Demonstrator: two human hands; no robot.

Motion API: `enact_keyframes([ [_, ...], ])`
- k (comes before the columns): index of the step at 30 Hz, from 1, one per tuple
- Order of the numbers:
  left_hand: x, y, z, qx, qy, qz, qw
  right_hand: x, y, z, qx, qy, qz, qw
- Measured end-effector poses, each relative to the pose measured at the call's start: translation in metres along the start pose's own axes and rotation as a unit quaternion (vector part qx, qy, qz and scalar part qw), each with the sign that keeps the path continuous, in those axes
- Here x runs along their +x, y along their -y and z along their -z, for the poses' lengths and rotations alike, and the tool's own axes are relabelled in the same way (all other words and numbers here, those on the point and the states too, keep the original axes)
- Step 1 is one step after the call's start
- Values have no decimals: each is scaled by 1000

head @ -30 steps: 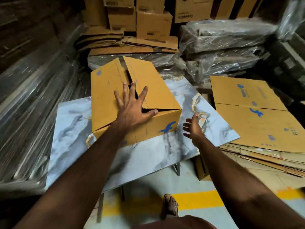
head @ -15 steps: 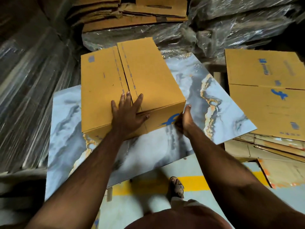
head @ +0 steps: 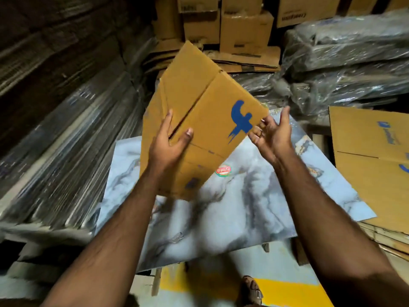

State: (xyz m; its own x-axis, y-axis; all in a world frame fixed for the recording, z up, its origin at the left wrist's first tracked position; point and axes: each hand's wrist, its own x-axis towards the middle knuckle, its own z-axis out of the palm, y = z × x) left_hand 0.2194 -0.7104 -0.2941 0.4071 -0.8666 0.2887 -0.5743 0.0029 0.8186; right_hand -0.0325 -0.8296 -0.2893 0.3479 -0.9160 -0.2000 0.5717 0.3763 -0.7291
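Observation:
A brown cardboard box (head: 210, 111) with a blue logo is lifted and tilted above the marble-patterned table top (head: 232, 213). My left hand (head: 170, 140) grips the box's near left side, thumb on the front face and fingers behind the edge. My right hand (head: 272, 134) holds the box's right corner, fingers curled at the edge and palm turned up. The box's flaps at the far end look loose.
A stack of flat cardboard sheets (head: 371, 156) lies to the right. Plastic-wrapped bundles (head: 345, 63) and stacked cartons (head: 243, 25) fill the back. Wrapped sheets (head: 62, 156) lean on the left. A round sticker (head: 223, 170) is on the table. A sandalled foot (head: 252, 291) stands on the floor.
The box has been lifted off the table and tipped up, its logo face turned toward me. Both hands moved from pressing and touching the box to holding it in the air.

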Motion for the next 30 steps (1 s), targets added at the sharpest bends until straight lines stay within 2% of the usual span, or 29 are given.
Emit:
enact_keyframes([
  [2,9,-6,15,-213,-72,26,974,0,28,-32,-3,133,47,990],
  [4,13,-6,20,-396,-112,88,907,0,31,-55,-164,200,88,962],
  [5,12,-5,18,-440,-115,119,883,0,22,-61,-289,209,115,927],
  [7,2,0,4,-489,-97,182,848,-1,-7,-61,-450,202,154,856],
  [10,-16,-2,-10,-544,-80,231,803,-6,-33,-58,-501,197,171,825],
  [13,-28,-11,-14,-607,-100,224,756,-14,-31,-69,-524,174,187,812],
  [15,-31,-15,-14,-637,-116,219,731,-20,-23,-83,-561,169,231,777],
  [16,-32,-16,-15,-642,-122,216,725,-23,-17,-92,-589,173,253,748],
  [18,-33,-15,-21,-643,-123,215,725,-25,-9,-109,-663,186,292,664],
  [20,-39,-12,-30,-631,-113,255,724,-22,-12,-114,-725,203,319,575],
  [21,-43,-9,-35,-617,-101,283,727,-20,-18,-109,-749,207,316,544],
  [27,-88,42,-64,-525,19,458,717,-3,-45,-41,-827,279,220,435],
  [29,-107,47,-75,-527,58,472,705,-1,-51,-30,-842,304,210,392],
  [30,-113,45,-78,-538,77,462,700,-3,-51,-29,-844,311,209,383],
])
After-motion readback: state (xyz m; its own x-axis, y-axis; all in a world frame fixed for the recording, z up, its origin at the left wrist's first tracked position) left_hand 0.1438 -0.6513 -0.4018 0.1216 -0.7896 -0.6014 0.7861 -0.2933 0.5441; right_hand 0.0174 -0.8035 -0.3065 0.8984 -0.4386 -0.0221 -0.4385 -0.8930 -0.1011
